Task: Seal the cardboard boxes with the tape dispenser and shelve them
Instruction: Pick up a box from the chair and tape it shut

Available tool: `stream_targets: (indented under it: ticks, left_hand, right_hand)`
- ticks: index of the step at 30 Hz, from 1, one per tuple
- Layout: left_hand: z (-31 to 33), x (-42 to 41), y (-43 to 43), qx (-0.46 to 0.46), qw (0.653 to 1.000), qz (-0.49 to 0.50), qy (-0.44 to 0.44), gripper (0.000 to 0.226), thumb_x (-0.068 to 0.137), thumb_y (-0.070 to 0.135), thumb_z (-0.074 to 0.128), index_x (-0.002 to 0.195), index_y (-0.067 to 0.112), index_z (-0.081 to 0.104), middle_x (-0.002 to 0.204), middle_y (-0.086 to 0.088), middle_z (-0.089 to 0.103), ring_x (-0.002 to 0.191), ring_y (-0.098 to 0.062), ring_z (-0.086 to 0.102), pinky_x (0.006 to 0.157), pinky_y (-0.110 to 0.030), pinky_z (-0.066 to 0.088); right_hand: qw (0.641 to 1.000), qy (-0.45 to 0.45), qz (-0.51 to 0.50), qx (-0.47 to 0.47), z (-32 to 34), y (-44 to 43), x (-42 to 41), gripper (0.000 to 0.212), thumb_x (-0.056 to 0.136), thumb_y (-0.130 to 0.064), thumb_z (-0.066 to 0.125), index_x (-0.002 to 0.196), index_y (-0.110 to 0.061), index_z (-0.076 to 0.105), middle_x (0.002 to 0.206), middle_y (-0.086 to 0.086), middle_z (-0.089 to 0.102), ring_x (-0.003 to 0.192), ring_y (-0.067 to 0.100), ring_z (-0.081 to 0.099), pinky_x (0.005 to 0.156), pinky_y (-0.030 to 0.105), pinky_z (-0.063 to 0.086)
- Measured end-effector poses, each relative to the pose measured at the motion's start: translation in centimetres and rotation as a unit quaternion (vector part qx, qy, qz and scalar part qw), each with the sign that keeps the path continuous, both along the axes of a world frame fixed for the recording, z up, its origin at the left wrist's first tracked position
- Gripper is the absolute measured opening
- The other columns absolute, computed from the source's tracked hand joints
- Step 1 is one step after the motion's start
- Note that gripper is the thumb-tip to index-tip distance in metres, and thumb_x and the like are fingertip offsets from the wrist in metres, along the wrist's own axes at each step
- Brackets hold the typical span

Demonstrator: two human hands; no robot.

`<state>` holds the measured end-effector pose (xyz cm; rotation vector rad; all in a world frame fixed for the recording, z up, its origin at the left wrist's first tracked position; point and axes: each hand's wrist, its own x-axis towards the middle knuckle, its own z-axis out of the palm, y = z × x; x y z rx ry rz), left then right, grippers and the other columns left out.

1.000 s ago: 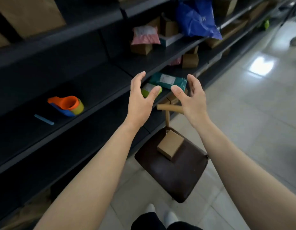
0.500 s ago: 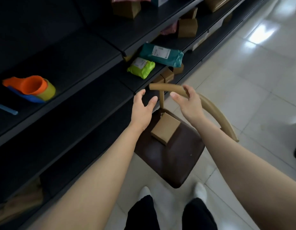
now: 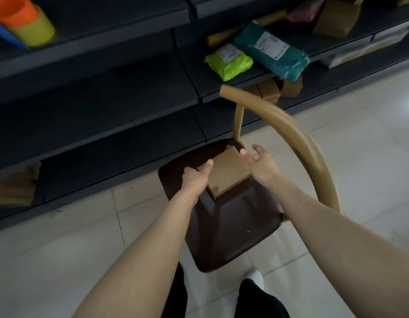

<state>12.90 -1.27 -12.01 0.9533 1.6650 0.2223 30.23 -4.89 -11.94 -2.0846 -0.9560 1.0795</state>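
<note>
**Both hands close in on the box**

The small cardboard box (image 3: pixel 228 177) lies flat on the dark chair seat (image 3: pixel 226 230), toward its back. The left hand (image 3: pixel 195 180) sits at the box's left edge, thumb touching it and nothing gripped. The right hand (image 3: pixel 262 165) hovers spread over the right edge. Best to press opposite sides evenly and lift straight, clear of the curved backrest (image 3: pixel 290 131). The tape dispenser (image 3: pixel 22 24) stands well apart on the upper shelf (image 3: pixel 95 49)
</note>
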Motion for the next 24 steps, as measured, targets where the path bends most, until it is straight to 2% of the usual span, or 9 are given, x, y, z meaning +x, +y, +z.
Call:
stream_targets:
  ticks: [1,4,6,12,15,18,21,23,24]
  left_hand:
    - [-0.9,0.2,0.0,-0.019,1.0,0.013,0.002,0.095,0.085,0.064,0.049,0.15,0.007,0.01,0.154,-0.011,0.023,0.137,-0.031,0.031,0.107,-0.039,0.031]
    - [-3.6,0.8,0.6,-0.047,0.998,0.038,-0.018,0.088,0.086,0.064,0.048,0.147,0.006,0.021,0.147,-0.012,0.037,0.131,-0.03,0.039,0.104,-0.038,0.034]
    - [-5.1,1.2,1.1,-0.057,0.996,0.054,-0.035,0.084,0.086,0.063,0.049,0.144,0.006,0.029,0.141,-0.012,0.044,0.126,-0.029,0.044,0.103,-0.037,0.036]
    - [-7.6,2.0,3.0,-0.071,0.99,0.098,-0.066,0.074,0.087,0.061,0.049,0.143,0.014,0.035,0.139,-0.01,0.047,0.125,-0.029,0.045,0.088,-0.037,0.039]
    - [-7.6,2.1,3.5,-0.069,0.986,0.12,-0.088,0.071,0.087,0.061,0.049,0.137,0.012,0.041,0.13,-0.008,0.053,0.116,-0.026,0.051,0.087,-0.037,0.041]
    - [-6.6,1.3,3.4,-0.026,0.987,0.132,-0.092,0.069,0.087,0.062,0.049,0.133,0.01,0.046,0.113,-0.003,0.058,0.098,-0.02,0.056,0.082,-0.034,0.046]
    - [-3.8,0.1,3.3,0.019,0.985,0.16,-0.066,0.075,0.086,0.064,0.048,0.134,0.006,0.047,0.122,-0.007,0.058,0.108,-0.025,0.056,0.095,-0.041,0.047]
    - [-1.1,-0.7,3.3,0.055,0.979,0.189,-0.057,0.072,0.087,0.061,0.048,0.13,0.003,0.049,0.12,-0.01,0.058,0.102,-0.023,0.056,0.094,-0.04,0.047]
    - [0.5,-1.2,3.4,0.081,0.974,0.204,-0.051,0.065,0.09,0.057,0.049,0.126,0.004,0.05,0.114,-0.008,0.059,0.094,-0.02,0.055,0.089,-0.037,0.047]
  right_hand:
    - [1.0,0.005,0.008,-0.01,-1.1,0.3,0.3,0.057,0.095,-0.047,0.049,0.14,-0.013,0.041,0.137,0.009,0.051,0.112,0.017,0.049,0.089,0.025,0.033]
    - [0.998,0.006,0.042,-0.054,-4.4,1.1,1.0,0.072,0.095,-0.055,0.043,0.15,-0.014,0.025,0.153,0.005,0.033,0.138,0.023,0.033,0.107,0.031,0.027]
    - [0.995,0.016,0.06,-0.072,-6.1,1.7,1.4,0.076,0.094,-0.058,0.041,0.152,-0.014,0.02,0.156,0.005,0.029,0.141,0.024,0.029,0.112,0.033,0.023]
    - [0.991,0.043,0.073,-0.107,-9.4,3.4,2.0,0.075,0.093,-0.063,0.034,0.152,-0.017,0.025,0.156,0.006,0.029,0.142,0.026,0.028,0.114,0.037,0.02]
    - [0.992,0.024,0.068,-0.104,-9.5,3.6,1.5,0.075,0.094,-0.064,0.03,0.15,-0.015,0.027,0.155,0.007,0.03,0.141,0.027,0.028,0.113,0.038,0.021]
    - [0.996,0.047,0.038,-0.063,-8.0,3.3,0.7,0.069,0.095,-0.062,0.034,0.147,-0.016,0.036,0.149,0.007,0.04,0.135,0.026,0.037,0.11,0.038,0.029]
    - [0.998,0.055,0.017,-0.013,-4.8,3.3,-0.5,0.063,0.096,-0.057,0.037,0.142,-0.015,0.042,0.141,0.003,0.048,0.128,0.022,0.044,0.102,0.034,0.034]
    - [0.998,0.051,0.014,0.021,-1.7,3.5,-1.6,0.055,0.097,-0.055,0.038,0.135,-0.015,0.048,0.125,-0.003,0.053,0.115,0.016,0.048,0.092,0.029,0.034]
    - [0.998,0.05,0.013,0.037,0.1,3.7,-2.2,0.049,0.097,-0.053,0.038,0.129,-0.018,0.051,0.115,-0.007,0.054,0.107,0.012,0.048,0.087,0.026,0.033]
